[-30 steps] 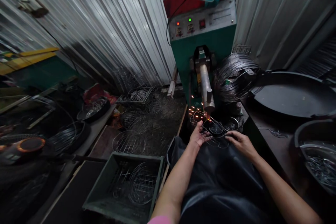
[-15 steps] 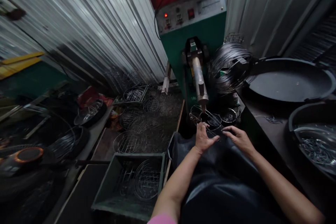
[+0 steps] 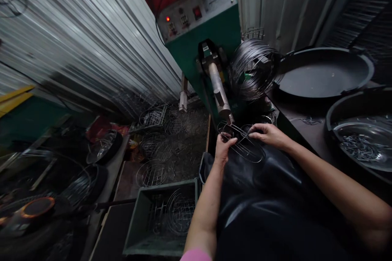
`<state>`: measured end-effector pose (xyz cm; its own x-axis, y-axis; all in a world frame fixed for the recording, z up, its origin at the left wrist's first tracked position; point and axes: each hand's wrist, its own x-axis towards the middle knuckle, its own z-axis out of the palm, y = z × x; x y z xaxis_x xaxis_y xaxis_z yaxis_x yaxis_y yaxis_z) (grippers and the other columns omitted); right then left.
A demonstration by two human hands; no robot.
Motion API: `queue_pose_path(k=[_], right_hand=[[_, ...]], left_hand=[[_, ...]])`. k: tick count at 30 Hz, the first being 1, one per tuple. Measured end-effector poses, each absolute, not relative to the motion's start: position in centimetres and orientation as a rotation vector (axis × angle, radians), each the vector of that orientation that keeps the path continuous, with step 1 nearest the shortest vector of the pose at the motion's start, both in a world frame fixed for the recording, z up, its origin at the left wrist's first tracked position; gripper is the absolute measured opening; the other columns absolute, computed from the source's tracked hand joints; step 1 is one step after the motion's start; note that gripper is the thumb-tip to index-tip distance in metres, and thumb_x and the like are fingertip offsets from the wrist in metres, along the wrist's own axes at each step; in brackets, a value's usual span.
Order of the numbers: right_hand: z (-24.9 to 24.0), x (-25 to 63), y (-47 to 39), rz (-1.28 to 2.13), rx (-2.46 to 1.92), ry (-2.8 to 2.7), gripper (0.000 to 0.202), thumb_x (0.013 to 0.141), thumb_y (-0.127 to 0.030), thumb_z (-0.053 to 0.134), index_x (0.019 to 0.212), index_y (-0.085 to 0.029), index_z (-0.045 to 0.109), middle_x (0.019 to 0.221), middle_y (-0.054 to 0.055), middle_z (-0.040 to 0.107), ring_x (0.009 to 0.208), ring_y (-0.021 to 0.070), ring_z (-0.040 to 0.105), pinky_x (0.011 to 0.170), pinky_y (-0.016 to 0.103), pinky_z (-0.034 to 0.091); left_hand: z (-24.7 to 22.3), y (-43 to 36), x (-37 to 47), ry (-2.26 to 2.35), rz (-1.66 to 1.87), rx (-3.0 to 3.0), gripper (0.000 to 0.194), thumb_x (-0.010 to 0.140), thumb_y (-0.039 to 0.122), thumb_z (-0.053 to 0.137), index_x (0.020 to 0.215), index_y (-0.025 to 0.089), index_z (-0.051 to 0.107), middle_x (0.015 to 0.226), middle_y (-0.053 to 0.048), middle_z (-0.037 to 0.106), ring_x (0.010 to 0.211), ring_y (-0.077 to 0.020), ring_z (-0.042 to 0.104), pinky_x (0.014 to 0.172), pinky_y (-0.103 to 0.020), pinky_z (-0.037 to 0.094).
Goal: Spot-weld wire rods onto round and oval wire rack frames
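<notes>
A round wire rack (image 3: 249,153) lies tilted below the tip of the welding machine's arm (image 3: 219,89), above the dark apron (image 3: 260,183). My left hand (image 3: 223,147) grips the rack's left side, its thumb pointing right. On the rack's right, my right hand (image 3: 266,133) has thumb and forefinger pinched at the wires; a small piece between them is too small to make out. The arm's tip is at the rack's upper edge; contact cannot be made out.
A green crate (image 3: 131,228) with wire racks is at lower left, more racks (image 3: 153,173) beyond it. A wire coil (image 3: 254,69) hangs by the green machine (image 3: 196,57). Black pans (image 3: 324,73) and a basin of small wire parts (image 3: 361,147) stand right.
The camera view has shifted. The rack now shows more of its round face between my hands. My right hand's fingers have closed in on the rack near the arm's tip.
</notes>
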<state>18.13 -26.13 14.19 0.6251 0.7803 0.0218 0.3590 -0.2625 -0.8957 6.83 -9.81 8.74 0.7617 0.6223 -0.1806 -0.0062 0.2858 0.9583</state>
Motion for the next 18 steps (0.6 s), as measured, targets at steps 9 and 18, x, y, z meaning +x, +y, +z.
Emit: queue_pose_path(k=[9,18], right_hand=[[14.3,17.5,-26.0,0.457,-1.859,-0.905,0.026,0.076,-0.04,0.053,0.08,-0.019,0.066,0.075,0.001,0.066,0.073,0.0172,0.059,0.069,0.027,0.044],[12.8,17.2,-24.0,0.215,-2.021,-0.988,0.016,0.075,-0.03,0.055,0.081,-0.022,0.067,0.081,0.002,0.068,0.076,0.0182,0.062,0.069,0.028,0.045]], left_hand=[[8.3,-10.0,7.0,0.618,0.544,1.32,0.045,0.051,0.026,0.079,0.082,0.018,0.047,0.082,0.001,0.055,0.078,-0.011,0.056,0.079,-0.027,0.044],[7.4,-10.0,6.9,0.689,0.683,1.612,0.048,0.054,0.035,0.078,0.085,0.019,0.046,0.085,-0.001,0.055,0.082,-0.0146,0.056,0.079,-0.03,0.042]])
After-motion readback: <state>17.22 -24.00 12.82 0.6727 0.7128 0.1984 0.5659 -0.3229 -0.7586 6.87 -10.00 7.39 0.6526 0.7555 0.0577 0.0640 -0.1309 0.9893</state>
